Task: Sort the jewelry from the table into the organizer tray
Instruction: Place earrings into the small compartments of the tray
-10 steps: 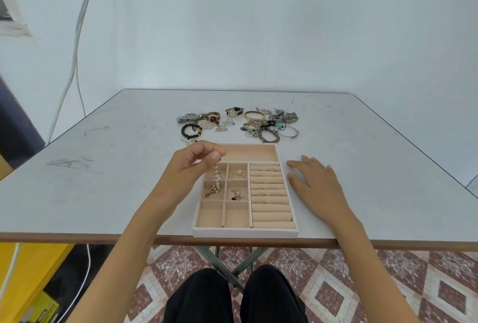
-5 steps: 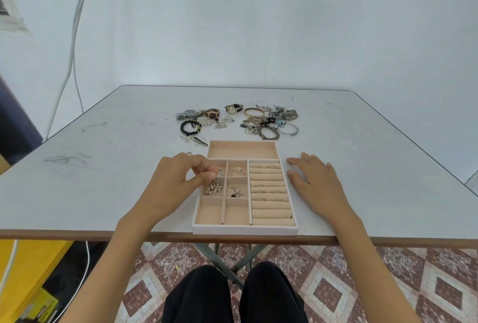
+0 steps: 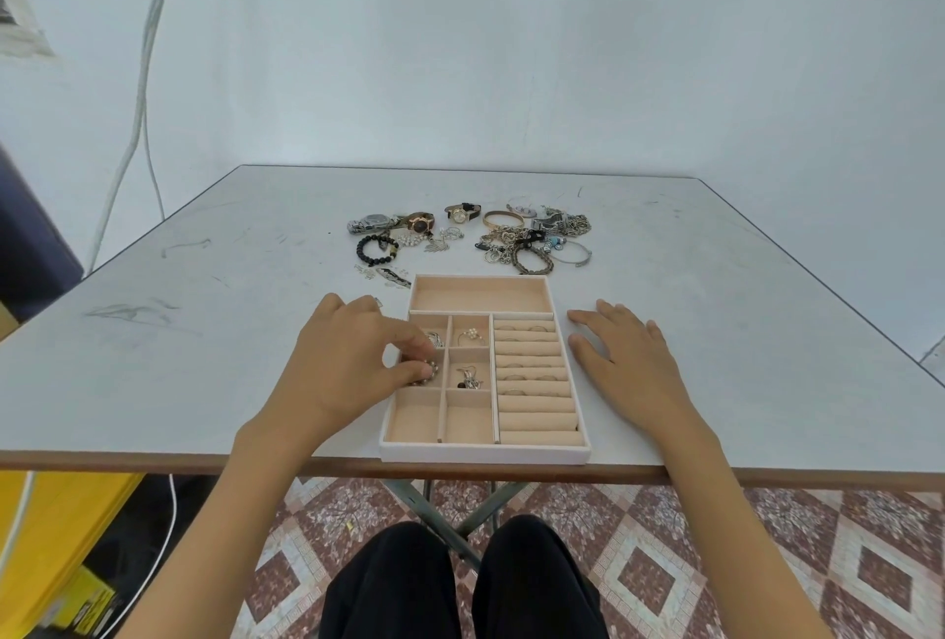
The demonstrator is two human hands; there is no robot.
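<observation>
The beige organizer tray (image 3: 480,452) lies at the table's near edge. My left hand (image 3: 347,362) reaches over its left compartments, thumb and curled fingers pinching a beaded earring (image 3: 433,372) low in the middle-left cell. A silver piece (image 3: 434,337) shows in the cell behind it. A pearl ring (image 3: 470,334) and dark earrings (image 3: 469,378) sit in neighbouring cells, and rings are tucked in the ring rolls (image 3: 532,372). My right hand (image 3: 624,357) rests flat on the table beside the tray's right wall. Loose jewelry (image 3: 532,239) lies behind the tray.
Watches (image 3: 419,221), a black bead bracelet (image 3: 376,249) and small silver pieces (image 3: 394,276) lie left of the pile. The tray's long back compartment (image 3: 480,295) holds nothing. A wall stands behind the table, cables hang at the left, and yellow boxes (image 3: 61,536) sit on the floor.
My left hand came down from above the tray with the dangling earring into the left compartments. My right hand stayed flat beside the tray.
</observation>
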